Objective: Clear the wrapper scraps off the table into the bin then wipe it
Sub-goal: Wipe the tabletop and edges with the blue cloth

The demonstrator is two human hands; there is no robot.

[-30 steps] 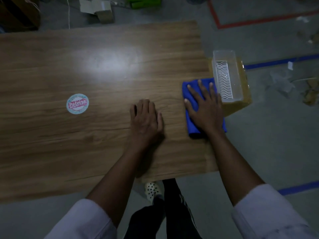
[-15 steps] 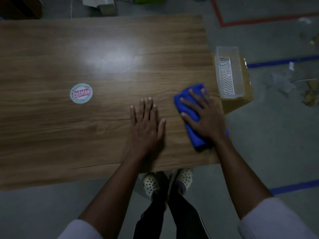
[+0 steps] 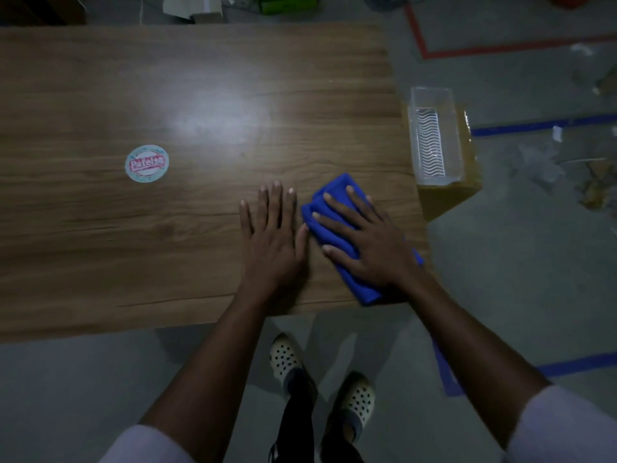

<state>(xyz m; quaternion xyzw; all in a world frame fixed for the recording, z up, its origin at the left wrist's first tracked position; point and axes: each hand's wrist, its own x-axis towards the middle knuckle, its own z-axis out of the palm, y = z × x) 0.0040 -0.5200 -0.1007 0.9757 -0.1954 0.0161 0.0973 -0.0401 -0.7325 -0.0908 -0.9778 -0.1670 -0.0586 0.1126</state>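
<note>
Near the table's (image 3: 167, 245) right edge, my right hand (image 3: 370, 243) presses flat, fingers spread, hiding much of the blue cloth (image 3: 362, 290). My left hand (image 3: 272, 238) lies flat beside it, empty.

My right hand (image 3: 374, 242) presses a folded blue cloth (image 3: 322, 232) flat near the right front corner of the desk (image 3: 167, 245), my left hand (image 3: 272, 242) spread just beside it. A clear bin (image 3: 451, 128) sits on a cardboard box (image 3: 447, 198) alongside.
</note>
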